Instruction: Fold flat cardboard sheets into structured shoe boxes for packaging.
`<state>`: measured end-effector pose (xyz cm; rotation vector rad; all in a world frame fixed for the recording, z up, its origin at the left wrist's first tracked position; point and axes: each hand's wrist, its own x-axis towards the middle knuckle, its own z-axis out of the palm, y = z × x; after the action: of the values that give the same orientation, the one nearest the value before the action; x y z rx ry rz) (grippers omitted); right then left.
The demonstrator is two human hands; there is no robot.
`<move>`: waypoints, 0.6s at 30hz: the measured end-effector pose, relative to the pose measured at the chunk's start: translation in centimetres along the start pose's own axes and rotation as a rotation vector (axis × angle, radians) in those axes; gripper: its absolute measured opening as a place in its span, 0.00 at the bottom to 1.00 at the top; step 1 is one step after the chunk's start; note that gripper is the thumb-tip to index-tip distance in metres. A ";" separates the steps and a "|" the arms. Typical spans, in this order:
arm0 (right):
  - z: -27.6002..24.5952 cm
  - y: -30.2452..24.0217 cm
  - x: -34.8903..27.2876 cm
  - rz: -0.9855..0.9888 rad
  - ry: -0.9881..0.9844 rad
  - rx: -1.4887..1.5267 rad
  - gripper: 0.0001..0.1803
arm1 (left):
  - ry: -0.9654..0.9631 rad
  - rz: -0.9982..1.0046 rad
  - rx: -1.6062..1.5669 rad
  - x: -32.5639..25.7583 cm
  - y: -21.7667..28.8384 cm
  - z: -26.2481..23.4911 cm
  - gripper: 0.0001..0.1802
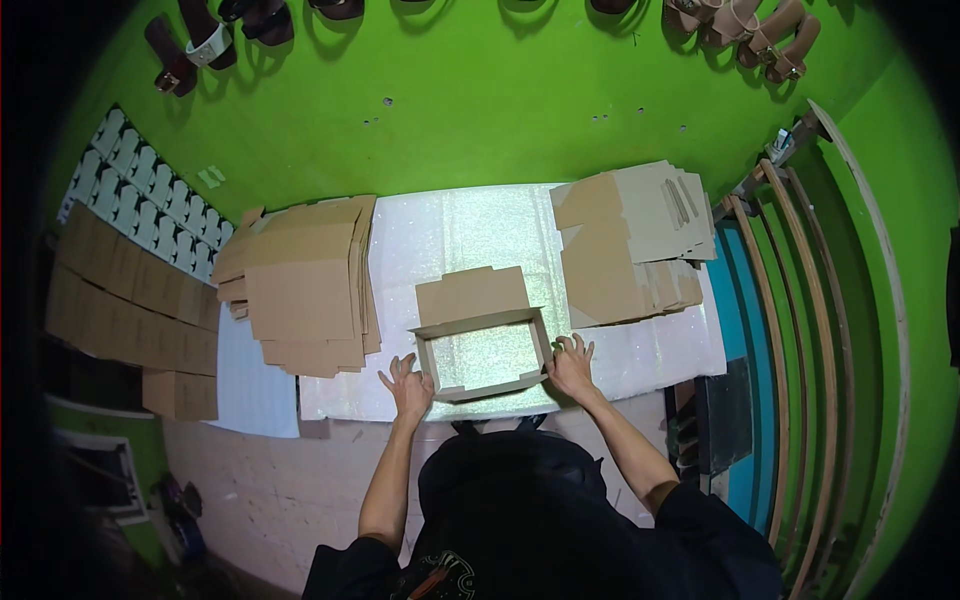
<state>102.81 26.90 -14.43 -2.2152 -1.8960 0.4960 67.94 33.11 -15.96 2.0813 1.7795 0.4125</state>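
Observation:
A brown cardboard box (pixel 488 385) stands near the table's front edge, its walls upright and its top open. Its far flap (pixel 472 295) is raised and leans away from me. The inside shows the same pale shimmer as the table cover, so I cannot tell whether it has a bottom. At its near left corner, my left hand (pixel 409 386) pinches the wall between thumb and finger, the other fingers spread. My right hand (pixel 571 370) grips the near right corner in a similar way, with its outer fingers lifted.
Flat cardboard blanks are stacked to the left (pixel 305 290) and right (pixel 610 260) on the shimmery white table cover (pixel 410 230). Brown cartons (pixel 130 290) are piled at far left. Wooden rails (pixel 800 300) stand at right. Sandals (pixel 745 35) hang along the green wall (pixel 480 110).

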 end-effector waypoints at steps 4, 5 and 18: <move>0.1 -0.4 -0.5 0.039 -0.010 0.002 0.17 | -0.054 0.019 0.016 0.5 -0.1 -0.4 0.12; 0.2 -0.6 -0.9 0.041 -0.015 -0.001 0.17 | -0.052 0.051 0.036 0.4 -0.3 -0.6 0.13; 0.9 -0.8 -0.8 -0.107 0.076 -0.065 0.16 | 0.122 -0.061 0.101 -0.3 -0.6 1.3 0.13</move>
<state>101.66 26.16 -14.92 -2.1246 -2.0053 0.3323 67.99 32.82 -17.36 2.1038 1.9667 0.4498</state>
